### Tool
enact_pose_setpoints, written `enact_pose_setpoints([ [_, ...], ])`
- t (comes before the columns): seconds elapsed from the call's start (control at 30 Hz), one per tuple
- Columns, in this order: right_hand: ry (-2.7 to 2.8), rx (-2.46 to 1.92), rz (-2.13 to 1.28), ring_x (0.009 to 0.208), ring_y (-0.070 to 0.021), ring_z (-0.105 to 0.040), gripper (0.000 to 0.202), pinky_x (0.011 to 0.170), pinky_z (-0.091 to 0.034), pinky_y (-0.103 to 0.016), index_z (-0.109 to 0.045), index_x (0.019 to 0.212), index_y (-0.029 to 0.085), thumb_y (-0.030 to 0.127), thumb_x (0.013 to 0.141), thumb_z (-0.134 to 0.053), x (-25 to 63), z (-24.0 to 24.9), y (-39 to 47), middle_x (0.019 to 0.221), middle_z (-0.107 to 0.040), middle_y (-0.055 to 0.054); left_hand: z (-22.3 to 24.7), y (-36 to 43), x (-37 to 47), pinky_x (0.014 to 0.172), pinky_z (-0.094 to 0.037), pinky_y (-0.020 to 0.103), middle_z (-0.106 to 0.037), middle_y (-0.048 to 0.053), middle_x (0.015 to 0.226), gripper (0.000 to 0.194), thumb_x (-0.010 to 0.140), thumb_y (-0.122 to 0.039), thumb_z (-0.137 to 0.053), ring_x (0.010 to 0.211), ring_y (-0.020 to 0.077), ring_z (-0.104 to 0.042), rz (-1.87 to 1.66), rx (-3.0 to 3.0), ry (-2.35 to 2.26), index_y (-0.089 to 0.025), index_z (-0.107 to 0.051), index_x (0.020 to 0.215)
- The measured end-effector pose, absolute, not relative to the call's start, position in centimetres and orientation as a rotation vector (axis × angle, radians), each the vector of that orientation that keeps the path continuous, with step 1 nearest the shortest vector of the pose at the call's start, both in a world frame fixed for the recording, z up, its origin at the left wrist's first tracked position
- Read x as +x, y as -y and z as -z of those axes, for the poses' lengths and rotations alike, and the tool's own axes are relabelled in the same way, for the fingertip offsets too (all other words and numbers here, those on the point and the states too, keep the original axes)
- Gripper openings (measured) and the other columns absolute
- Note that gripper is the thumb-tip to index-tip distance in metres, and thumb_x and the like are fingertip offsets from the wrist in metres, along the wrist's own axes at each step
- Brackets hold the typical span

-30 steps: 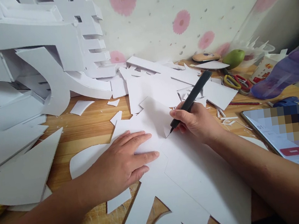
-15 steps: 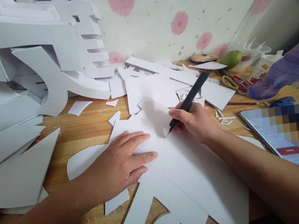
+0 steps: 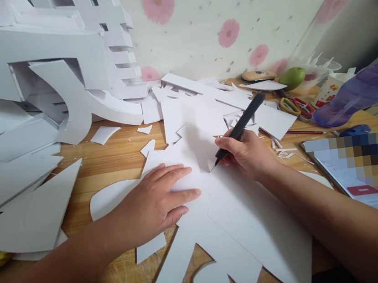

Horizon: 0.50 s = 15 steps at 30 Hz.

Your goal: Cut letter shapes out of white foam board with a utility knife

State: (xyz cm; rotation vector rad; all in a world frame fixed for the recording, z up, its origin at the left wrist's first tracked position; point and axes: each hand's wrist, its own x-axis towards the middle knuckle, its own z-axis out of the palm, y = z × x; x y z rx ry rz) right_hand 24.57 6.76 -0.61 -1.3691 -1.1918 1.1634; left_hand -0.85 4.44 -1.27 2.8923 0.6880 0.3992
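Note:
My right hand [image 3: 243,151] grips a black craft knife [image 3: 242,123], its slim metal tip touching a large white foam board [image 3: 251,225]. Flat on the same board, to the left of the tip, lies my left hand [image 3: 167,192] with its fingers spread. A thin angled line runs down the board below the tip toward its near edge. Curved and pointed openings are cut along that near edge, and the wood shows through them. Part of the board is hidden under my hands.
A white foam-board model [image 3: 97,65] stands at the back left, with cut sheets [image 3: 28,211] piled before it. Offcuts [image 3: 188,109] lie at the back. On the right are a phone [image 3: 348,177], scissors [image 3: 290,106], a purple bottle [image 3: 355,91] and a green fruit [image 3: 292,78].
The whole view has shifted slightly to the left, so things appear a little further right. Both hands keep nearly the same places on the board, and the knife tip has barely moved.

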Motion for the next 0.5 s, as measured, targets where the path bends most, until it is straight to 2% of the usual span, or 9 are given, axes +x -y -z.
enact_pose_setpoints([
  [0.2, 1.096, -1.219, -1.171, 0.043, -0.0103, -0.056, 0.033, 0.042, -0.044, -0.022, -0.061, 0.065, 0.016, 0.040, 0.067, -0.084, 25.9, -1.0, -6.0, 0.053, -0.062, 0.001, 1.3, -4.2, -0.9, 0.106, -0.041, 0.050, -0.048, 0.011, 0.142, 0.032, 0.096, -0.023, -0.050, 0.131, 0.0297, -0.043, -0.397, 2.872, -0.744, -0.029, -0.065, 0.123],
  [0.37, 0.926, -1.136, -1.221, 0.044, -0.0139, -0.063, 0.042, 0.041, -0.051, -0.022, -0.063, 0.063, 0.016, 0.044, 0.051, -0.093, 27.9, -2.2, -3.5, 0.055, -0.065, -0.001, 1.3, -4.2, -0.8, 0.107, -0.040, 0.049, -0.048, 0.009, 0.143, 0.033, 0.094, -0.022, -0.052, 0.132, 0.0287, -0.043, -0.404, 2.857, -0.754, -0.030, -0.064, 0.124],
  [0.5, 0.909, -1.114, -1.241, 0.042, -0.0134, -0.062, 0.037, 0.039, -0.050, -0.020, -0.066, 0.061, 0.017, 0.040, 0.052, -0.093, 28.8, -2.0, -0.9, 0.052, -0.066, -0.003, 1.3, -4.1, -1.0, 0.108, -0.040, 0.049, -0.046, 0.005, 0.146, 0.037, 0.094, -0.022, -0.053, 0.133, 0.0278, -0.042, -0.342, 2.826, -0.800, -0.036, -0.061, 0.127],
])
